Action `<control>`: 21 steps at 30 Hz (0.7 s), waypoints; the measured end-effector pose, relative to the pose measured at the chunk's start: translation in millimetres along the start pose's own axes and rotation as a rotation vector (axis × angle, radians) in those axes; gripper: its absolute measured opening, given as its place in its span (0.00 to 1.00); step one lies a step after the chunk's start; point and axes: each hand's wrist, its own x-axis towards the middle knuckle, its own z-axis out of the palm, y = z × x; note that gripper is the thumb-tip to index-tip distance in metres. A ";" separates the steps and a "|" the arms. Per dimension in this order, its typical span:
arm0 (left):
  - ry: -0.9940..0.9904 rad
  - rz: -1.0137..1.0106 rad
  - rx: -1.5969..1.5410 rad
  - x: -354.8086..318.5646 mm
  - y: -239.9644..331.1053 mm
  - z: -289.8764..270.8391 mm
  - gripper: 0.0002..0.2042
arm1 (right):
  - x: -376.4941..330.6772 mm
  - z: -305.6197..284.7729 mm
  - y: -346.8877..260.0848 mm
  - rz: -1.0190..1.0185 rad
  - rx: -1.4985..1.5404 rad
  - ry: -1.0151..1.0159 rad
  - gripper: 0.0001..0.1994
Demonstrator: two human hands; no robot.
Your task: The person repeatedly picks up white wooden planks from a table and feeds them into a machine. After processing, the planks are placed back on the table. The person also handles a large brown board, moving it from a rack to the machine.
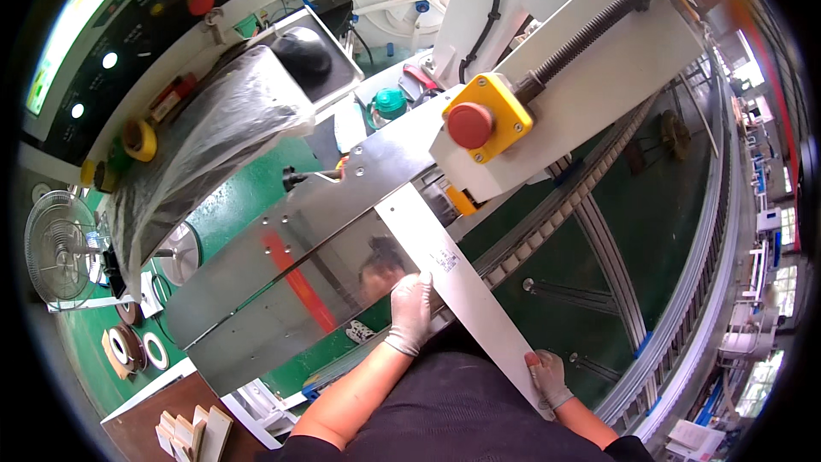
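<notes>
One long white flat panel [462,291] lies under left fingers [416,295], pressed flat; right fingers [540,370] grip its near end.

I see the long board [466,291] lying under my left hand [410,312], my right hand [547,381] at its near end; the stop button [470,124] sits beyond both.

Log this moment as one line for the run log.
left hand: on white board | right hand: gripping board's near end | board: on steel guide plate
</notes>
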 end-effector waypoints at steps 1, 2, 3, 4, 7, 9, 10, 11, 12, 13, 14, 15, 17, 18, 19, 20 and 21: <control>-0.027 -0.002 0.002 4.8 -7.3 4.8 0.17 | 5.5 -6.8 6.0 0.017 0.004 -0.012 0.28; -0.080 -0.054 -0.068 8.5 -4.1 13.0 0.16 | 12.8 -13.8 14.7 0.009 0.008 0.007 0.27; -0.100 -0.114 -0.161 12.2 9.4 29.2 0.17 | 21.2 -17.7 22.2 -0.001 0.015 0.032 0.25; -0.122 -0.176 -0.252 16.0 23.8 46.3 0.17 | 28.9 -23.4 28.3 -0.010 0.023 0.064 0.24; -0.140 -0.313 -0.493 30.1 45.1 83.7 0.16 | 55.6 -48.0 35.4 -0.049 0.060 0.154 0.25; -0.102 -0.331 -0.505 41.8 53.7 110.5 0.16 | 69.0 -63.5 50.1 0.013 0.064 0.114 0.24; -0.118 -0.416 -0.589 46.1 72.9 123.2 0.16 | 79.2 -73.0 56.1 0.036 0.065 0.102 0.24; -0.097 -0.416 -0.578 51.2 74.0 135.4 0.16 | 87.8 -81.1 61.0 0.047 0.091 0.104 0.24; -0.076 -0.416 -0.567 56.2 73.4 147.4 0.16 | 95.1 -88.8 65.2 0.059 0.119 0.106 0.23; -0.055 -0.417 -0.555 61.1 71.1 158.1 0.16 | 101.0 -95.4 69.6 0.072 0.147 0.107 0.23; -0.064 -0.325 -0.535 70.3 57.8 167.5 0.14 | 111.3 -100.0 85.0 0.066 0.130 0.094 0.23; -0.090 -0.328 -0.527 75.3 55.6 178.2 0.15 | 119.3 -101.8 106.9 0.068 0.119 0.083 0.23; -0.125 -0.351 -0.509 85.2 66.4 199.7 0.17 | 137.4 -111.9 125.0 0.099 0.208 0.063 0.24; -0.131 -0.378 -0.496 88.5 76.3 209.0 0.18 | 144.0 -119.3 129.2 0.130 0.310 0.053 0.26; -0.140 -0.423 -0.481 87.3 103.4 221.0 0.19 | 154.9 -130.4 131.1 0.157 0.414 0.060 0.27; -0.165 -0.475 -0.460 88.7 121.7 236.5 0.20 | 163.0 -140.1 136.5 0.192 0.371 0.031 0.26; -0.195 -0.435 -0.442 92.9 120.1 249.3 0.21 | 174.3 -149.2 142.9 0.230 0.330 0.000 0.26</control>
